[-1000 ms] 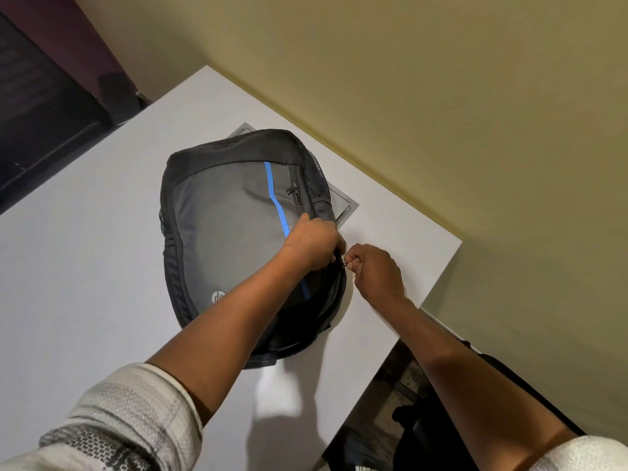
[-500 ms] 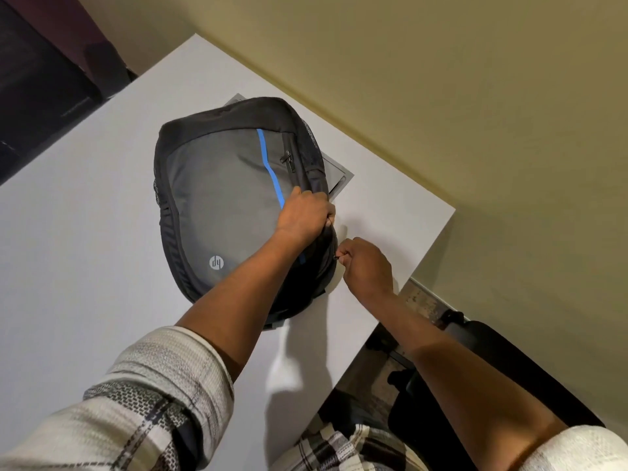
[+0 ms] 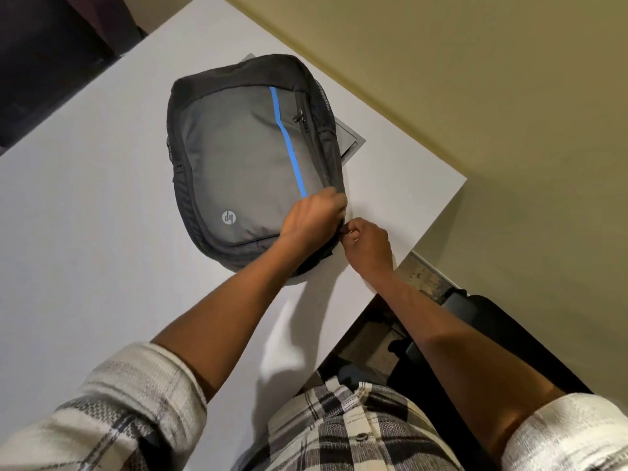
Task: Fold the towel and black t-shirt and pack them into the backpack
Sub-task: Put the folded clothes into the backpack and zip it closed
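A grey and black backpack (image 3: 238, 158) with a blue stripe lies flat on the white table (image 3: 85, 232). My left hand (image 3: 312, 219) grips the bag's right edge near its lower corner, fingers closed on the fabric. My right hand (image 3: 368, 246) is just beside it, pinching something small at the bag's side seam, apparently a zipper pull. No towel or black t-shirt shows anywhere; I cannot tell whether they are inside the bag.
A flat grey panel (image 3: 351, 141) sticks out from under the backpack's right side. The table's right edge runs close to my right hand, with a black chair (image 3: 503, 338) below it. A yellowish wall (image 3: 475, 79) stands behind.
My right hand has moved in closer to the left hand along the bag's seam. The camera view has shifted, so the backpack sits differently in the frame.
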A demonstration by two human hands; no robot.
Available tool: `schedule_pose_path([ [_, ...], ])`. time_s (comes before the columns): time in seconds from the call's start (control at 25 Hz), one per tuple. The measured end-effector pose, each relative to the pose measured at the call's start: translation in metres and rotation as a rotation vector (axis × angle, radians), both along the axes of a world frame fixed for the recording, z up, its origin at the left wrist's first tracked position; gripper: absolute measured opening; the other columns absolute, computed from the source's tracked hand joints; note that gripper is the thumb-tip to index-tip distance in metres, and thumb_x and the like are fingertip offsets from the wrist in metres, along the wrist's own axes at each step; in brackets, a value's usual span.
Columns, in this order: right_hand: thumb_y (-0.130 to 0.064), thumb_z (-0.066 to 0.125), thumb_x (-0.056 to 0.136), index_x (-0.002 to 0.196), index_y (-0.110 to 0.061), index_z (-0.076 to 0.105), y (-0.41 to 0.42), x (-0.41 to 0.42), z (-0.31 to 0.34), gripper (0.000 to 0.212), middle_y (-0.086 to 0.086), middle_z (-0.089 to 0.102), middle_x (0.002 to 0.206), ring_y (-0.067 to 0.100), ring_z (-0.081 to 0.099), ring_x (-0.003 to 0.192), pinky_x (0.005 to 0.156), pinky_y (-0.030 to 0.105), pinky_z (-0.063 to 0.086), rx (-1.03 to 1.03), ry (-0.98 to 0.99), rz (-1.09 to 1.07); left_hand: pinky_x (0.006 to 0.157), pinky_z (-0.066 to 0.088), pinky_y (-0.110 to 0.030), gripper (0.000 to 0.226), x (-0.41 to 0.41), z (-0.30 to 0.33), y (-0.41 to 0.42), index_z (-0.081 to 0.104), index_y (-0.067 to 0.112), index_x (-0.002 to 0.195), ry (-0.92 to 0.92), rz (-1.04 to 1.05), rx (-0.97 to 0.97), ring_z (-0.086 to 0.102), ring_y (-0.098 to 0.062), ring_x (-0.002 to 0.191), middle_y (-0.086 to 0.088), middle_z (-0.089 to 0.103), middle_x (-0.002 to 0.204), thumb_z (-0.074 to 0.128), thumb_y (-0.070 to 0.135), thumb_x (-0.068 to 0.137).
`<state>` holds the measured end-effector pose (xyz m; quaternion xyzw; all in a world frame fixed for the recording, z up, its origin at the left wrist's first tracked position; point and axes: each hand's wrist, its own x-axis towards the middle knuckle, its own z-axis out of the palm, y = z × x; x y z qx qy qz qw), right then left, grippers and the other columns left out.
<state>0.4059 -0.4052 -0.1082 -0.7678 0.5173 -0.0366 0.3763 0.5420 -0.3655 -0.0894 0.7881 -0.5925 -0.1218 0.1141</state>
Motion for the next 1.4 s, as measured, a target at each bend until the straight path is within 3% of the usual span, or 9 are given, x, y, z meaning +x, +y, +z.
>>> schedule_pose_path([
  [0.08, -0.011, 0.06, 0.09, 0.095, -0.017, 0.072, -0.001, 0.001, -0.001, 0.014, 0.002, 0.073, 0.091, 0.017, 0.058, 0.08, 0.065, 0.024, 0.039, 0.063, -0.018, -0.052, 0.058, 0.038, -0.038, 0.015, -0.018, -0.001, 0.027, 0.058, 0.01, 0.09, 0.08, 0.072, 0.057, 0.06, -0.041, 0.077, -0.012, 0.06, 0.089, 0.055, 0.023, 0.095],
  [0.28, -0.013, 0.066, 0.086, 0.086, -0.022, 0.07, -0.002, 0.003, 0.001, 0.01, -0.007, 0.067, 0.078, 0.012, 0.06, 0.077, 0.06, 0.014, 0.038, 0.181, -0.077, -0.109, 0.072, 0.053, -0.04, 0.018, -0.038, -0.012, 0.052, 0.066, 0.015, 0.1, 0.233, 0.295, 0.163, 0.064, -0.035, 0.089, -0.01, 0.067, 0.094, 0.057, 0.03, 0.095],
  [0.4, -0.01, 0.064, 0.083, 0.087, -0.02, 0.072, 0.0, 0.003, 0.001, 0.013, -0.004, 0.07, 0.08, 0.016, 0.065, 0.079, 0.067, 0.022, 0.049, 0.225, -0.112, -0.149, 0.071, 0.056, -0.041, 0.017, -0.039, -0.017, 0.047, 0.07, 0.017, 0.096, 0.314, 0.334, 0.124, 0.065, -0.032, 0.086, -0.007, 0.069, 0.087, 0.061, 0.031, 0.092],
  [0.56, -0.016, 0.063, 0.087, 0.086, -0.016, 0.076, -0.001, 0.0, 0.001, 0.014, 0.001, 0.07, 0.069, 0.013, 0.061, 0.062, 0.06, 0.027, 0.05, 0.333, -0.15, -0.216, 0.064, 0.052, -0.036, 0.023, -0.038, -0.02, 0.038, 0.07, 0.013, 0.082, 0.352, 0.353, 0.133, 0.063, -0.028, 0.076, -0.005, 0.067, 0.075, 0.064, 0.034, 0.089],
  [0.68, -0.022, 0.062, 0.089, 0.078, -0.012, 0.075, -0.004, 0.001, -0.002, 0.021, 0.011, 0.073, 0.073, 0.016, 0.059, 0.057, 0.055, 0.03, 0.05, 0.401, -0.165, -0.238, 0.062, 0.049, -0.035, 0.028, -0.038, -0.018, 0.032, 0.058, 0.013, 0.068, 0.379, 0.414, 0.151, 0.06, -0.029, 0.071, -0.004, 0.058, 0.067, 0.062, 0.03, 0.091],
  [0.84, -0.03, 0.061, 0.088, 0.069, -0.011, 0.067, -0.008, 0.01, -0.008, 0.028, 0.01, 0.062, 0.066, 0.019, 0.051, 0.05, 0.047, 0.028, 0.043, 0.577, -0.21, -0.404, 0.061, 0.043, -0.033, 0.02, -0.039, -0.017, 0.031, 0.059, 0.012, 0.072, 0.399, 0.468, 0.15, 0.06, -0.03, 0.073, -0.007, 0.06, 0.072, 0.056, 0.023, 0.089],
  [0.96, -0.034, 0.064, 0.093, 0.073, -0.011, 0.063, -0.008, 0.02, -0.008, 0.03, 0.008, 0.062, 0.067, 0.021, 0.055, 0.051, 0.05, 0.028, 0.048, 0.706, -0.196, -0.43, 0.061, 0.039, -0.031, 0.015, -0.037, -0.013, 0.031, 0.056, 0.015, 0.071, 0.425, 0.482, 0.145, 0.057, -0.029, 0.072, -0.007, 0.061, 0.074, 0.055, 0.018, 0.086],
  [1.16, -0.017, 0.063, 0.086, 0.066, -0.012, 0.051, -0.012, 0.032, -0.011, 0.024, 0.01, 0.056, 0.063, 0.022, 0.048, 0.049, 0.045, 0.027, 0.04, 0.53, -0.069, -0.311, 0.06, 0.039, -0.032, 0.015, -0.038, -0.012, 0.037, 0.056, 0.013, 0.072, 0.472, 0.5, 0.121, 0.056, -0.029, 0.072, -0.006, 0.058, 0.073, 0.054, 0.017, 0.086],
  [1.4, -0.018, 0.06, 0.092, 0.07, -0.011, 0.058, -0.007, 0.036, -0.017, 0.023, 0.011, 0.061, 0.064, 0.024, 0.052, 0.054, 0.048, 0.028, 0.041, 0.513, -0.062, -0.283, 0.06, 0.037, -0.031, 0.015, -0.031, -0.013, 0.054, 0.056, 0.01, 0.072, 0.462, 0.501, 0.096, 0.056, -0.03, 0.072, -0.009, 0.06, 0.073, 0.055, 0.016, 0.085],
])
